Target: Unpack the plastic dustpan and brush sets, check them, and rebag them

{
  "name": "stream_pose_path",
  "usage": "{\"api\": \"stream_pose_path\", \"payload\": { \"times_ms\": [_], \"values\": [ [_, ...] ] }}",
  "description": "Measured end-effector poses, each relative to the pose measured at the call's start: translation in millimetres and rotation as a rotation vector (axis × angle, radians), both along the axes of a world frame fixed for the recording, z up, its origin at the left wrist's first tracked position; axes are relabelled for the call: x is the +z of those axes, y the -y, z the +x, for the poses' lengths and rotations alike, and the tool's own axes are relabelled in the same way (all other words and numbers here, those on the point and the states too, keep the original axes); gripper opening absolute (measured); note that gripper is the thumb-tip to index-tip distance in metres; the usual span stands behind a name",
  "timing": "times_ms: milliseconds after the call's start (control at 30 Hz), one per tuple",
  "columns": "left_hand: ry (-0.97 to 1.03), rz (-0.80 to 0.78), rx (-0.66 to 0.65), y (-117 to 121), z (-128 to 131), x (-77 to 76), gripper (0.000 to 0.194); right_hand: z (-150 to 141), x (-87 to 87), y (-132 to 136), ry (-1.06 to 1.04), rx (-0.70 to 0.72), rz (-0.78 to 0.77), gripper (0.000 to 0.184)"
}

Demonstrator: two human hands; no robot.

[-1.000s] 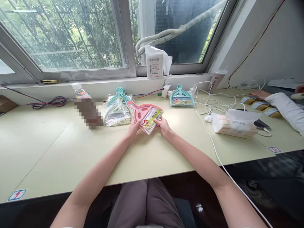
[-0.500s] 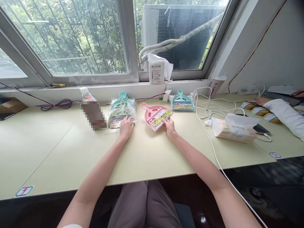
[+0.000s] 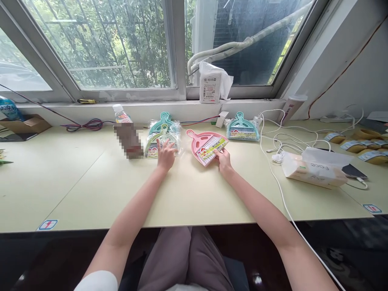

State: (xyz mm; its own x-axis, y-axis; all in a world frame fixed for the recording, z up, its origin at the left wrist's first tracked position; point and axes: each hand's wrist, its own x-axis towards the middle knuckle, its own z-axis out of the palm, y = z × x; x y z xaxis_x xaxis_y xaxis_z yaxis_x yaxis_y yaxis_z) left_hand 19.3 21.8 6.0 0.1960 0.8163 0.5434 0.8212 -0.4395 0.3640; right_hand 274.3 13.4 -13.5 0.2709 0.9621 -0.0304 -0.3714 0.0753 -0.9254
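Note:
A pink dustpan-and-brush set (image 3: 205,144) with a yellow label lies on the pale desk (image 3: 91,186). My right hand (image 3: 223,159) pinches its near right corner. To its left sits a stack of bagged green and teal dustpan sets (image 3: 163,135) in clear plastic. My left hand (image 3: 166,153) rests on the near right side of that stack, fingers spread over the wrapping. Another bagged teal set (image 3: 242,129) lies further right near the sill.
A blurred bottle (image 3: 127,133) stands left of the stack. White cables (image 3: 281,141) trail across the right side beside a tissue pack (image 3: 313,167) and a phone (image 3: 353,171). Yellow packets (image 3: 360,139) lie at far right. A white bag (image 3: 212,83) sits on the window sill.
My left hand let go of the pink set and moved left onto the bagged stack. The pink set came down flat on the desk under my right hand. The view shifted left.

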Motion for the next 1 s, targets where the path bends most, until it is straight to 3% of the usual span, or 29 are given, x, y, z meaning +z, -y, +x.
{"api": "stream_pose_path", "payload": {
  "times_ms": [200,300,433,567,667,867,1000],
  "values": [
    [-0.174,0.058,0.248,-1,2,-1.9,0.034,2,-4.6,-2,0.014,0.010,0.001,0.029],
    [-0.135,0.007,0.298,-6,3,-9.2,0.035,2,-4.9,-1,0.026,0.033,0.011,0.030],
    [0.041,-0.121,0.308,-14,-1,-12.3,0.038,-1,0.0,3,0.047,0.065,0.010,0.031],
    [0.175,-0.139,0.355,-12,-6,-6.7,0.041,-3,4.5,6,0.056,0.066,-0.001,0.028],
    [0.105,-0.125,0.349,-6,-1,-2.3,0.030,-3,4.7,6,0.043,0.063,-0.009,0.028],
    [-0.108,-0.122,0.265,0,12,-9.3,0.053,-4,1.7,5,0.023,0.061,-0.002,0.027],
    [-0.135,-0.062,0.269,-5,8,-19.1,0.033,-2,-0.9,4,0.028,0.097,-0.012,0.029]
  ]
}}
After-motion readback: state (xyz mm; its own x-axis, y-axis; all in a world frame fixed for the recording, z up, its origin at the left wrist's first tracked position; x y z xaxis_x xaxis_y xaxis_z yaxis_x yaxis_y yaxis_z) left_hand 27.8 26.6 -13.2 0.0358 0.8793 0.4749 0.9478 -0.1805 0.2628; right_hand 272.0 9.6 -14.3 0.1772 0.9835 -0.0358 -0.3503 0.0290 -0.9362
